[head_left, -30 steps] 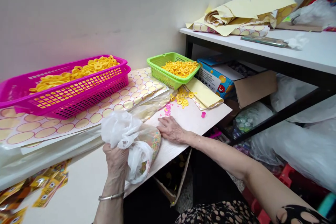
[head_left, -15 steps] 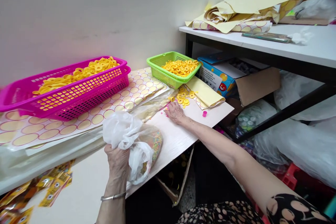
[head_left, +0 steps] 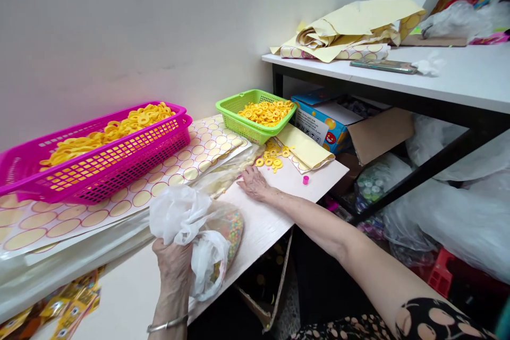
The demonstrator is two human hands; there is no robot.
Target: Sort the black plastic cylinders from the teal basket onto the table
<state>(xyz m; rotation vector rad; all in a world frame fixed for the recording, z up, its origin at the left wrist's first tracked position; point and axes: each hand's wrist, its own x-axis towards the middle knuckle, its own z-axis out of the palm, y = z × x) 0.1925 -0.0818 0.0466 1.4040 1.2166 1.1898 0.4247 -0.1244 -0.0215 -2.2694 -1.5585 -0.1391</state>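
A crumpled white plastic bag of coloured beads (head_left: 199,218) is gripped closed-fisted by the left hand (head_left: 174,265) at the near edge of the pale wooden bench (head_left: 274,218). The right hand (head_left: 253,183) is laid flat, fingers spread, farther right, near loose yellow rings (head_left: 271,156).

Single head-worn view, facing forward and down over the tabletop (head_left: 258,223), wall (head_left: 119,37) behind. Close range: left hand (head_left: 175,265) sits at the lower edge.

Thin crinkly translucent plastic bag (head_left: 187,223) at lower centre, glossy perforated plastic pink basket (head_left: 99,156) at left, pale matt wood-grain board (head_left: 271,218), shiny metal bangle (head_left: 167,324) at bottom.
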